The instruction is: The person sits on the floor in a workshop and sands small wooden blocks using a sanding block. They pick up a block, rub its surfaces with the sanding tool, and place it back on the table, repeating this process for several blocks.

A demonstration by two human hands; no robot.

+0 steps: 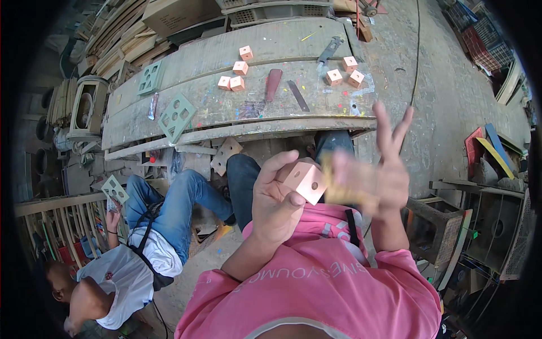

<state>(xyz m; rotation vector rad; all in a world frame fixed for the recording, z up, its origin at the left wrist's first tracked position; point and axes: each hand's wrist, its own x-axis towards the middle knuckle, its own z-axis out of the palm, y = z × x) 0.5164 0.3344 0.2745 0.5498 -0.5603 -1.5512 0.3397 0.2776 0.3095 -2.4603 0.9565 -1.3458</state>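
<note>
My left hand [276,199] grips a pale pinkish wooden cube [305,182] between thumb and fingers, above my lap. Dark round holes show in its faces. Close to the cube's right side is my right hand [389,181], two of its fingers stretched up and apart. Between its other fingers and the cube is a yellowish, flat-looking piece [350,183]. Motion smears it, so its kind and whether it touches the cube cannot be made out. On the bench ahead lie more wooden cubes [237,83], several at centre and 3 at right [334,77].
The worn wooden bench [209,101] holds a dark red tool [274,85], a flat metal strip [298,95], a grey metal tool [331,50] and green boards with cut-outs [177,117]. At left a seated person [132,248] holds a similar board [114,190]. A wooden stand [435,231] is at right.
</note>
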